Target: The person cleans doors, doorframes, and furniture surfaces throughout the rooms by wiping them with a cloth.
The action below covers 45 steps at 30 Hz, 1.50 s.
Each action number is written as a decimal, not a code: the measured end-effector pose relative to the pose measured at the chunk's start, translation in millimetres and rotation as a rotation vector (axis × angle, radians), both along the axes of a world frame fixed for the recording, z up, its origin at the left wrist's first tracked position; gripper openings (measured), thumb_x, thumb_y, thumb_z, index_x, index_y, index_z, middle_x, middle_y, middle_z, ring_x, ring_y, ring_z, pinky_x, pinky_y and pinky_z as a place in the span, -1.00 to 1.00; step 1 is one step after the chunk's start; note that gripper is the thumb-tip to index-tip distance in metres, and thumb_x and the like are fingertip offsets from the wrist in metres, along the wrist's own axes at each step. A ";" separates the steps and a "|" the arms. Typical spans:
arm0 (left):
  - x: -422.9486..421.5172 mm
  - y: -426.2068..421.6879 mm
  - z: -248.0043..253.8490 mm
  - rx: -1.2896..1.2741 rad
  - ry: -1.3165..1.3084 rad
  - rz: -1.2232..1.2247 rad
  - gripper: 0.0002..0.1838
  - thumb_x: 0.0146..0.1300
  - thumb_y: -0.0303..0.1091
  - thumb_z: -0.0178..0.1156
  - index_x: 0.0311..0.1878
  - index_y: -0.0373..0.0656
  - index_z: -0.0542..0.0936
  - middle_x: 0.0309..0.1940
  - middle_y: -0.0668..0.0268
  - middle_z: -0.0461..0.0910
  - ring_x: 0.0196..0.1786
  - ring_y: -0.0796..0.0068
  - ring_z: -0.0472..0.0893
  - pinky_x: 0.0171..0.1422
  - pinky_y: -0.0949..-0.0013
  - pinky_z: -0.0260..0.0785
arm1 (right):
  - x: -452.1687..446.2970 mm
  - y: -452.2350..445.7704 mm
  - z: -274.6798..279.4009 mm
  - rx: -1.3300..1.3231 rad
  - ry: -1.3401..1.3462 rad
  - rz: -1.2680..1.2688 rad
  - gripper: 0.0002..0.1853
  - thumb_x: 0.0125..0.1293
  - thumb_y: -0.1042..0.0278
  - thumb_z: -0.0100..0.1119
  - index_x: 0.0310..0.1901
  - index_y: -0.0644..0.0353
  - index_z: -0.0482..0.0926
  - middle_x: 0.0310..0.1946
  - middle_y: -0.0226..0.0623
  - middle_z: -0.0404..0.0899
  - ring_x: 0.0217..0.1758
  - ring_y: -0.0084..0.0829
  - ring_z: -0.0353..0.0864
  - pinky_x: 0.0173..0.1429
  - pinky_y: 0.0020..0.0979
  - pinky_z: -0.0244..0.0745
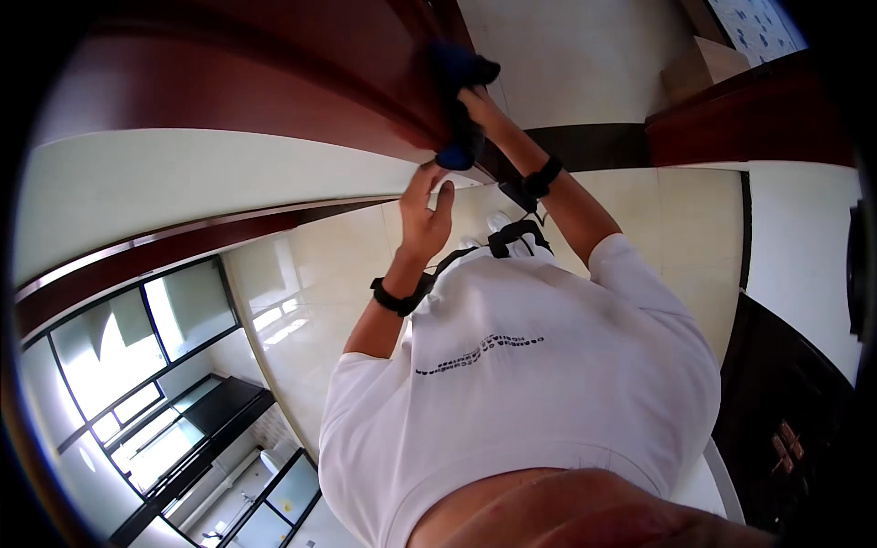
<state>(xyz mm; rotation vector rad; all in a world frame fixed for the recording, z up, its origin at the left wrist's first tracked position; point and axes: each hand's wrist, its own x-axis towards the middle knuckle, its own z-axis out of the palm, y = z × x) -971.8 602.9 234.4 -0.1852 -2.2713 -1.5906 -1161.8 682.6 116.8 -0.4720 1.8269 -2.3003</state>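
Note:
My right hand is wrapped round the handle of a blue and black cordless drill, blurred by motion. The drill's upper end is close to a dark red wooden door panel; whether they touch is hidden. My left hand is raised just below the drill's base, thumb apart from the fingers. Its fingertips reach the panel's lower edge beside the base, and contact with the drill cannot be made out. Black bands circle both my wrists.
A pale tiled floor lies beneath, with a dark threshold strip across it. Dark red wood trim stands at right, near a cardboard-coloured box. Black-framed windows are at left and a dark cabinet at lower right.

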 end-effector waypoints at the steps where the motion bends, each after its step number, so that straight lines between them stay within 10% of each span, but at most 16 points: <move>1: 0.0 -1.7 6.4 -0.063 -0.055 -0.009 -0.68 0.27 -0.63 0.03 0.10 -0.31 0.48 -0.05 0.02 0.55 0.04 0.14 0.59 0.19 0.31 0.39 | 1.0 -0.5 11.5 0.116 0.296 -0.081 -0.71 0.37 0.22 0.05 0.01 0.20 0.56 -0.07 -0.35 0.51 -0.01 -0.47 0.44 0.16 -0.41 0.34; 5: -1.0 -4.7 -4.4 -0.396 -0.002 -0.127 -0.54 0.29 -0.55 0.02 0.26 -0.39 0.29 0.14 -0.17 0.37 0.20 -0.14 0.39 0.32 0.13 0.26 | -10.8 -6.8 -21.9 -0.108 0.450 0.110 -0.59 0.45 0.11 0.01 0.17 0.21 0.47 0.08 -0.26 0.46 0.13 -0.40 0.41 0.30 -0.37 0.27; 11: 5.6 2.9 -66.2 -0.277 -0.223 -0.236 -0.28 0.32 -0.52 0.06 0.46 -0.41 -0.04 0.35 -0.20 0.12 0.34 -0.10 0.31 0.38 0.16 0.26 | 49.4 36.0 -19.7 -0.008 -0.544 0.346 -0.52 0.46 0.31 -0.05 0.38 0.16 0.27 0.33 -0.17 0.29 0.39 -0.38 0.24 0.43 -0.43 0.12; 16: 10.7 -5.4 -63.6 -0.358 -0.090 -0.219 -0.26 0.28 -0.53 0.11 0.43 -0.46 -0.02 0.34 -0.23 0.12 0.37 -0.17 0.26 0.42 0.13 0.20 | 82.0 55.4 -22.7 0.537 -0.319 0.368 -0.59 0.45 0.22 -0.08 0.26 0.14 0.37 0.17 0.04 0.51 0.18 -0.14 0.54 0.20 -0.33 0.41; 27: -6.0 -4.8 73.6 -0.689 0.421 -0.089 -0.25 -0.07 -0.59 0.20 0.29 -0.48 0.25 0.20 -0.24 0.29 0.31 -0.27 0.30 0.43 -0.06 0.16 | 119.5 57.9 149.0 0.413 0.715 -0.300 -0.70 0.20 0.37 0.18 -0.04 0.26 0.53 -0.16 -0.01 0.55 0.00 0.03 0.51 0.14 -0.16 0.37; 33: -12.3 -17.1 11.2 -0.820 0.264 0.000 -0.44 -0.04 -0.43 0.21 0.13 -0.32 0.44 0.10 0.04 0.48 0.17 0.07 0.47 0.28 0.12 0.33 | 101.5 35.8 74.1 0.299 0.358 -0.217 -0.65 0.29 0.30 0.13 0.05 0.29 0.47 -0.08 0.05 0.60 -0.08 -0.10 0.63 -0.03 -0.27 0.49; 36: -5.4 -28.2 -53.4 -0.794 0.174 -0.055 -0.44 -0.03 -0.50 0.19 0.12 -0.44 0.40 0.09 -0.10 0.45 0.16 -0.11 0.43 0.32 0.06 0.28 | 113.5 29.7 31.7 0.300 0.276 -0.331 -0.58 0.32 0.27 0.11 0.15 0.29 0.39 -0.07 -0.04 0.61 -0.02 -0.23 0.61 0.03 -0.32 0.49; 38: -3.5 -35.3 -63.0 -0.835 0.199 -0.042 -0.43 -0.02 -0.47 0.20 0.13 -0.43 0.40 0.10 -0.09 0.45 0.18 -0.08 0.44 0.32 0.06 0.28 | 136.8 21.5 76.6 -0.116 -0.759 -0.312 -0.71 0.49 0.17 -0.04 0.10 0.12 0.45 0.05 -0.31 0.53 -0.06 -0.50 0.55 0.00 -0.43 0.48; 40: -3.8 -36.1 -58.2 -0.879 0.245 -0.039 -0.43 -0.01 -0.45 0.20 0.14 -0.42 0.40 0.11 -0.08 0.46 0.20 -0.05 0.44 0.33 0.06 0.28 | 146.4 18.7 96.9 -0.175 -0.705 -0.377 -0.70 0.47 0.14 0.00 0.12 0.06 0.45 0.06 -0.35 0.51 -0.06 -0.54 0.55 0.00 -0.47 0.49; 45: -12.2 -24.6 5.8 -0.715 0.462 -0.088 -0.43 0.11 -0.46 0.15 0.17 -0.59 0.31 0.14 -0.29 0.38 0.26 -0.33 0.34 0.43 -0.06 0.16 | 158.9 20.9 175.0 0.148 0.483 -0.356 -0.78 0.37 0.27 0.10 -0.13 0.25 0.60 -0.13 -0.29 0.58 -0.04 -0.39 0.54 0.12 -0.37 0.39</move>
